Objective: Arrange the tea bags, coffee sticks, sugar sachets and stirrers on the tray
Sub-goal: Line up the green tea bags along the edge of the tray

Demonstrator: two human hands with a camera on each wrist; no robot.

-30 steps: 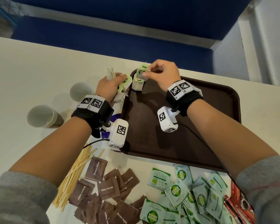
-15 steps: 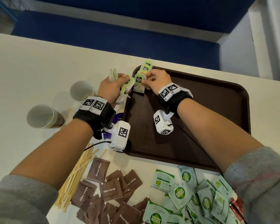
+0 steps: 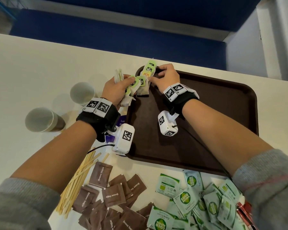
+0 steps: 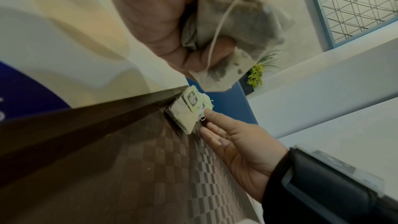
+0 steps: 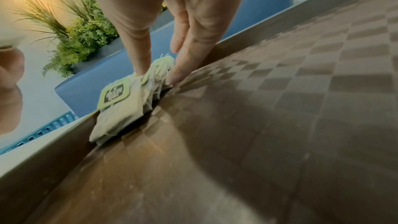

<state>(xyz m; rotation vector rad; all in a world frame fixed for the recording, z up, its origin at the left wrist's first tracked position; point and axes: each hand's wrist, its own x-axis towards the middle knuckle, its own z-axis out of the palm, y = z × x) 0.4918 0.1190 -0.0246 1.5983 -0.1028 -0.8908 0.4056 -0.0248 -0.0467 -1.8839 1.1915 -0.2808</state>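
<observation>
A brown tray (image 3: 206, 113) lies on the pale table. In its far left corner several tea bags (image 3: 145, 83) with green tags stand in an overlapping row against the rim (image 5: 120, 108). My right hand (image 3: 165, 78) is at that row, and its thumb and a finger pinch the stack from both sides (image 5: 157, 76). My left hand (image 3: 116, 90) hovers just left of the tray corner and grips a bunch of tea bags (image 4: 237, 28), their strings and tags hanging loose.
Two paper cups (image 3: 82, 92) (image 3: 42, 119) stand left of the tray. Near me lie wooden stirrers (image 3: 78, 181), brown sugar sachets (image 3: 113, 195), green coco sugar sachets (image 3: 198, 201) and red coffee sticks (image 3: 243, 211). A purple card (image 3: 121, 122) lies under my left wrist.
My right hand carried a tea bag down into the tray's far left corner and set it against the row. My left hand stayed beside the corner with its bunch.
</observation>
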